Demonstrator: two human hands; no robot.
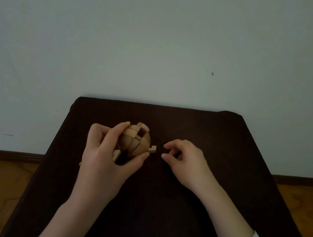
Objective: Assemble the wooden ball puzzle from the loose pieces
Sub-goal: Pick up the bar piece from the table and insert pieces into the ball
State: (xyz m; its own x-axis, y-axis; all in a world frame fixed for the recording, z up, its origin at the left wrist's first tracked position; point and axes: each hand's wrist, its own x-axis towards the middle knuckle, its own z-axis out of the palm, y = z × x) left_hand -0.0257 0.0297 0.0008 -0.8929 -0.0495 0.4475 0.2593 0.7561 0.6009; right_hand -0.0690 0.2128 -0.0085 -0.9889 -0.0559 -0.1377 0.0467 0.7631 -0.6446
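Left hand (104,151) curled round the partly assembled wooden ball puzzle (136,141), index finger over its top and thumb under its near side, lifted above the dark table (210,138). Notched piece (152,149) jutting from the ball toward the right hand (182,160), just beside those loosely curled, empty fingertips (165,156). Another loose wooden piece (116,154) half hidden under the left hand.

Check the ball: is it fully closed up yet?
Not closed. The ball in the left hand shows an open slot on top, and a piece sticks out.
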